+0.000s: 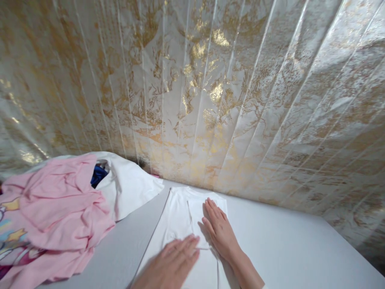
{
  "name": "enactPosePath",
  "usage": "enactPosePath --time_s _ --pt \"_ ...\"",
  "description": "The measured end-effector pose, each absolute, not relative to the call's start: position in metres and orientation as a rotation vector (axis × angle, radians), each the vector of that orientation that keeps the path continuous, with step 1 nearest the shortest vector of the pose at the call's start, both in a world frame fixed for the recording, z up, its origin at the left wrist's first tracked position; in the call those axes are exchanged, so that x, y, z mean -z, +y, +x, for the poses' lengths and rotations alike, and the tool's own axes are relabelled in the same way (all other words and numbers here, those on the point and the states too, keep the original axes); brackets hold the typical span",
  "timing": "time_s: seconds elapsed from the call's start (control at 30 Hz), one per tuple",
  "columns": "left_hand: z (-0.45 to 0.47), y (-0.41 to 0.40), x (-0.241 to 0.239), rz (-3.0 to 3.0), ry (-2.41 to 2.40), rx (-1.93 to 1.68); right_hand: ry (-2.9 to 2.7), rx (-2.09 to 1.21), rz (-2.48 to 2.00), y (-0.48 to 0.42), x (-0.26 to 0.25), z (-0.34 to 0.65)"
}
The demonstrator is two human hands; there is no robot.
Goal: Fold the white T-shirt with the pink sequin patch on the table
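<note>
A white garment (177,214), partly folded over on itself, lies on the pale table under both hands. My left hand (171,261) is over its lower part, palm down with the fingers stretched out; slight blur softens its outline. Farther up on the right side, my right hand (221,233) rests flat on the folded layer, fingers extended. Neither hand grips the cloth. The garment's lower end runs out of the bottom of the view, and the left hand hides part of it.
To the left, a heap holds a pink printed garment (57,204), a white cloth (129,180) and a dark blue piece (98,176). Behind the table (288,245) rises a wall covering (210,100) patterned in gold and silver. The table's edge slants down at right.
</note>
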State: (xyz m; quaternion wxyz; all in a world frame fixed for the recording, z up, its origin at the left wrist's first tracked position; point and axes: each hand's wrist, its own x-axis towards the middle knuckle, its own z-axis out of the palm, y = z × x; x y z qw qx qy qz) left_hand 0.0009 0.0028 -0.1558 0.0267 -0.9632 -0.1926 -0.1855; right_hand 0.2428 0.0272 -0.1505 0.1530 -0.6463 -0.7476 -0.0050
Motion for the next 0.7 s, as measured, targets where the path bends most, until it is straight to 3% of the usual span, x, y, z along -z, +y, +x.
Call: enactPosePath --time_s 0.13,0.4,0.7 --pt "-0.039 0.022 0.146 -2.692 -0.932 0.606 -2.158 0.053 -1.841 0.028 0.156 0.244" --pt "-0.048 0.008 0.145 -2.632 -0.888 0.553 -2.158 0.088 -1.812 0.028 0.158 0.243" --pt "-0.043 0.006 0.135 -2.68 -1.0 0.565 -1.928 -0.116 -1.698 0.026 0.157 0.256"
